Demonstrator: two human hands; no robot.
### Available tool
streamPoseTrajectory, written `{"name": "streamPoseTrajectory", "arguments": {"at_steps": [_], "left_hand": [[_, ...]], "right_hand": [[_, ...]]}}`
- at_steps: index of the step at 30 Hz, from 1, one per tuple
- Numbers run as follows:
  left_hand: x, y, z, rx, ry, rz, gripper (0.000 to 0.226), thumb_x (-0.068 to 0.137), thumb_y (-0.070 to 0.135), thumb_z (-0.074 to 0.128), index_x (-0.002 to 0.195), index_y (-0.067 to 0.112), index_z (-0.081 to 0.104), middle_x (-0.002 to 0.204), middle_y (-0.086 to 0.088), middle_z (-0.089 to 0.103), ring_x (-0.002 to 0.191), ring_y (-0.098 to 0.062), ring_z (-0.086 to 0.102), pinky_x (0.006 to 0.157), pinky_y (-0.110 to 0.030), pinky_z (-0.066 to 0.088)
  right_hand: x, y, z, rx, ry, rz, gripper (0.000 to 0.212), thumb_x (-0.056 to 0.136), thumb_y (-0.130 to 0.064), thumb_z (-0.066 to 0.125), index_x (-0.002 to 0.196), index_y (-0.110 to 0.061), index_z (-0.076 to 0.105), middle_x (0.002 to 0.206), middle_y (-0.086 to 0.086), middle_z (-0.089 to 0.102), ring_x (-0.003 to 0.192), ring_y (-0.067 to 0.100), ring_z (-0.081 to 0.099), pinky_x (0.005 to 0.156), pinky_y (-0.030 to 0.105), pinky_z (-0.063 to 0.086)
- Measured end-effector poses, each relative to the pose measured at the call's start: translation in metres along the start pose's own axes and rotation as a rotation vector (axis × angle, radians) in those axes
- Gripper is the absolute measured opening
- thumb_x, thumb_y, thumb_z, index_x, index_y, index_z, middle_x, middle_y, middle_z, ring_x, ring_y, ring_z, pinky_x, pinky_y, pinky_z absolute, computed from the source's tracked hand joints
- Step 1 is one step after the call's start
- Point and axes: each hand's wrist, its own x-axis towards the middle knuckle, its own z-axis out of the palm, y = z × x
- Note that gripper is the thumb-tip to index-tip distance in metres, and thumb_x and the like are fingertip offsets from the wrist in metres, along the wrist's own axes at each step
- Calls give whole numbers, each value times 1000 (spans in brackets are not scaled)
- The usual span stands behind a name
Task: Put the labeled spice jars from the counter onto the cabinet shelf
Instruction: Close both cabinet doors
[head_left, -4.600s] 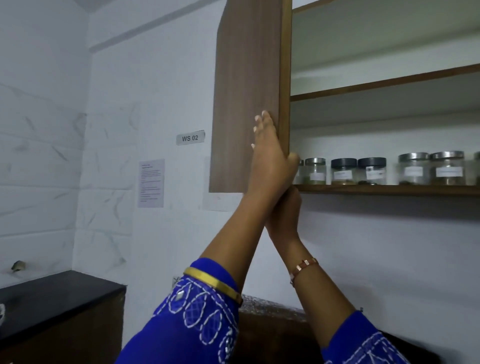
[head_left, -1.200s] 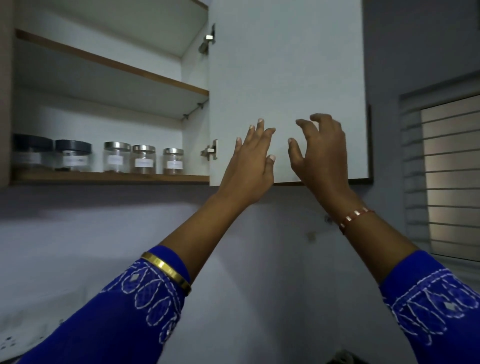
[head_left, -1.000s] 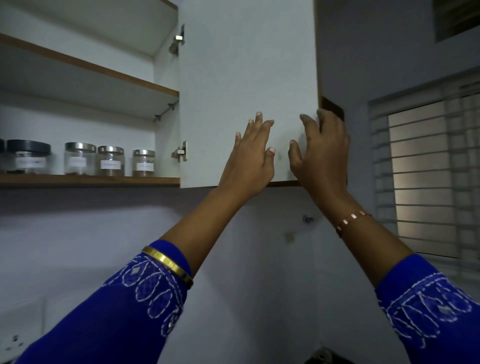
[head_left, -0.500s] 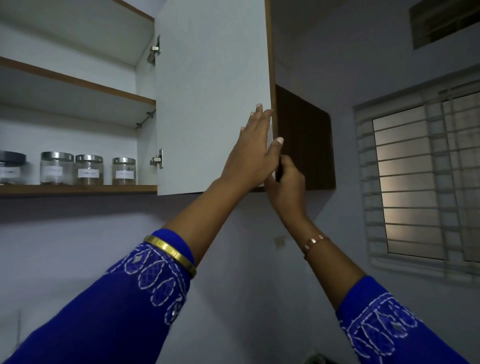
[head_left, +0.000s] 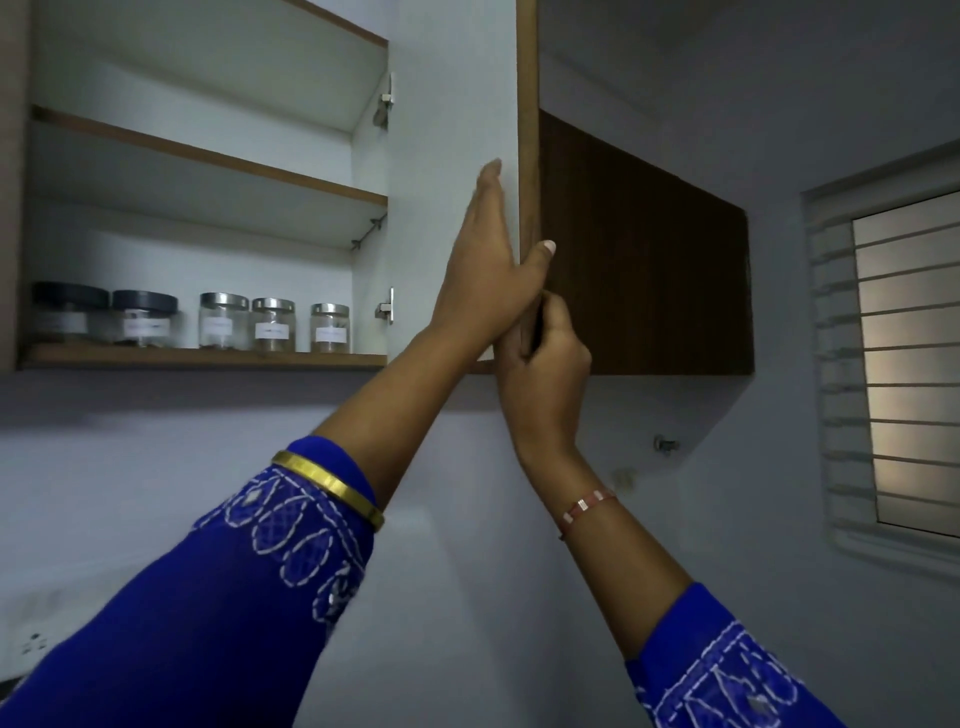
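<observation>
Five spice jars stood in one row on the lowest cabinet shelf (head_left: 202, 357), all upright and each with a white label. Two of them had dark lids: the first dark-lidded jar (head_left: 65, 313) was at the far left, and the second dark-lidded jar (head_left: 144, 318) was just beside it. Three had metal lids: the tallest metal-lidded jar (head_left: 223, 320), then the middle metal-lidded jar (head_left: 273, 324), then the last metal-lidded jar (head_left: 330, 328) nearest the hinge side. The words on the labels were too small to read.

Above them two more shelves were visible, the middle shelf (head_left: 208, 153) and the top board (head_left: 337, 23).

The right cabinet door (head_left: 457, 130) stood open, seen almost edge-on. The left hand (head_left: 491, 275) lay flat on its white inner face with the fingers straight, and the thumb reached over the wooden edge. The right hand (head_left: 545, 364) was below it, fingers curled round the lower part of the same edge, gripping the door. Two hinges (head_left: 385, 310) were seen on the inner side of the door.

One window (head_left: 904, 364) with horizontal bars was at the right.
</observation>
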Motion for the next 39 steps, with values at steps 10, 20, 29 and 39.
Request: {"name": "streamPoseTrajectory", "arguments": {"at_steps": [10, 20, 29, 39], "left_hand": [[3, -10, -70, -105, -34, -134, 65, 84, 7, 55, 141, 3, 25, 139, -17, 43, 124, -28, 48, 101, -42, 46], [-15, -44, -160, -169, 129, -207, 47, 82, -6, 50, 127, 7, 44, 103, -6, 63, 92, -17, 65, 79, -28, 57], [-26, -105, -243, -226, 146, -286, 45, 84, -12, 48, 126, 3, 47, 103, -2, 64, 90, -6, 64, 79, -18, 56], [-25, -178, -298, -274, 192, -391, 47, 85, -7, 50, 130, 6, 45, 117, -4, 61, 95, -4, 61, 79, -16, 54]], "right_hand": [[-32, -35, 49, 2, -19, -135, 44, 88, -23, 57, 128, -3, 53, 105, 13, 70, 94, 25, 68, 78, 35, 58], [-69, -80, 131, 19, -96, -273, 58, 78, -9, 72, 129, 7, 50, 128, 21, 59, 119, 34, 57, 97, 41, 50], [-103, -104, 221, -59, -113, -301, 58, 76, -7, 74, 128, 8, 50, 130, 24, 56, 126, 42, 46, 98, 51, 48], [-121, -105, 297, -242, -154, -391, 65, 65, -6, 83, 123, 8, 56, 125, 26, 59, 115, 42, 57, 85, 47, 56]]}}
